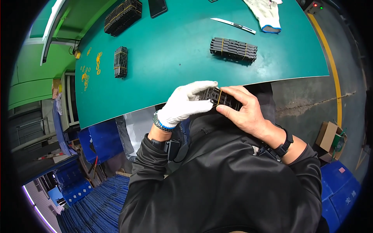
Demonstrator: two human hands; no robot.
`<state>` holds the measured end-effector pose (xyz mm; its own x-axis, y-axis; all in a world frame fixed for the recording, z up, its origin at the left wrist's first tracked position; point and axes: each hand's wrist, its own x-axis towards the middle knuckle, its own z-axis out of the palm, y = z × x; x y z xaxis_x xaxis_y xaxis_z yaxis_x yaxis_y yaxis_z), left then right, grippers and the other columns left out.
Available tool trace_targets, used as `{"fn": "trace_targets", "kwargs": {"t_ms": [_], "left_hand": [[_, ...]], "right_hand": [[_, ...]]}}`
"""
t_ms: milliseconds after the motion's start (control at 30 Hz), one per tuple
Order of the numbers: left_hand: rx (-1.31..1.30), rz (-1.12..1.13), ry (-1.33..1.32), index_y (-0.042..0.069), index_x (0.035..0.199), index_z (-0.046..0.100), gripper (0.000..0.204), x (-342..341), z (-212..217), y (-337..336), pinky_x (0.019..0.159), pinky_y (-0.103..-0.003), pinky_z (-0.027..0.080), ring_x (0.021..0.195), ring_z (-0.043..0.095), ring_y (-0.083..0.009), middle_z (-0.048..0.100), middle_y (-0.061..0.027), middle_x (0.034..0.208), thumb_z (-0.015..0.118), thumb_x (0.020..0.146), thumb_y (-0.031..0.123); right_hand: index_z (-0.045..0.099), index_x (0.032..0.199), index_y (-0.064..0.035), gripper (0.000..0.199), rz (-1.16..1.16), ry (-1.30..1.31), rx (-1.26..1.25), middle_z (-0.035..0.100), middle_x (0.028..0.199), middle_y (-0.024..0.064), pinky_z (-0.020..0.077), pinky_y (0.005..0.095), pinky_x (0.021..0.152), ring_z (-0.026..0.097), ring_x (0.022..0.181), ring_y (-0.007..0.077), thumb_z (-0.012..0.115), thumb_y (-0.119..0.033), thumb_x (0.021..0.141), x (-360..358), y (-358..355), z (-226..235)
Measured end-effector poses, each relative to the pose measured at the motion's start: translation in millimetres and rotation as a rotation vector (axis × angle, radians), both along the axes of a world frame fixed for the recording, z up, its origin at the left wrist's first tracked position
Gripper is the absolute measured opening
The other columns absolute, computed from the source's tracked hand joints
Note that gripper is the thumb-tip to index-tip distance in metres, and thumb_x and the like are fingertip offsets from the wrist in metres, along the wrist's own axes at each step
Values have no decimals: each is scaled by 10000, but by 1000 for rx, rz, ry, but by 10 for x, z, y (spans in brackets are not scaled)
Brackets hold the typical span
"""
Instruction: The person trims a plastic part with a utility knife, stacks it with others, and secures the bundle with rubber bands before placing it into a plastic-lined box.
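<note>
Just past the table's front edge, a banded bundle of black plastic parts is held between my two hands. My left hand, in a white knit glove, grips its left end with thumb and fingers closed round it. My bare right hand holds the other end, thumb on the near side and fingers along the far side. A yellow rubber band runs round the bundle between the hands. My palms and fingers hide much of the parts.
On the green table lie banded black bundles: one at right, one at left, a larger stack behind. Loose rubber bands lie far left. A utility knife, white glove and black flat device lie farther back.
</note>
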<state>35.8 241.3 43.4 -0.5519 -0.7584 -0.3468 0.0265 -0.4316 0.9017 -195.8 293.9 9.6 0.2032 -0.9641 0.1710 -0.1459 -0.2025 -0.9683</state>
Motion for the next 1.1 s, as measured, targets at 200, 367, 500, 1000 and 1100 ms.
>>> {"fn": "trace_targets", "kwargs": {"t_ms": [200, 367, 500, 1000, 1100], "left_hand": [[25, 12, 109, -25, 1420, 553, 676, -48, -31, 12, 1050, -343, 495, 1226, 604, -201, 622, -121, 1362, 806, 794, -11], [-14, 23, 145, -17, 1418, 543, 675, -105, -114, -6, 1056, -355, 492, 1220, 609, -209, 607, -118, 1375, 820, 804, 23], [-28, 80, 96, -4, 1416, 527, 684, -63, -166, -18, 1042, -360, 509, 1205, 620, -224, 595, -121, 1374, 836, 811, 69], [-160, 229, 97, 14, 1384, 542, 636, -31, -86, 46, 1011, -381, 537, 1197, 629, -251, 616, -135, 1317, 827, 820, 88], [-305, 86, -158, 19, 1392, 552, 682, -90, 145, 22, 1033, -387, 516, 1191, 640, -266, 610, -148, 1337, 854, 805, 192]], "right_hand": [[651, 1290, 34, 506, -28, 25, 50, 663, 1247, 186, 484, 365, 1025, 636, 1158, 273, 833, -132, 848, -33, -15, 23], [632, 1321, 33, 526, 9, 125, 9, 661, 1237, 187, 482, 367, 1027, 636, 1152, 276, 822, -131, 859, -75, -55, 13], [570, 1401, 19, 610, 37, 102, -9, 661, 1222, 160, 479, 373, 1037, 633, 1145, 268, 817, -135, 865, -122, -74, 68], [566, 1369, 22, 558, 2, -520, 305, 584, 1250, 60, 495, 313, 1010, 586, 1153, 151, 787, 28, 856, -289, -131, 27], [590, 1338, 33, 524, 15, -479, 247, 589, 1208, 57, 491, 308, 1013, 589, 1141, 152, 785, 41, 851, -288, -165, 80]]}}
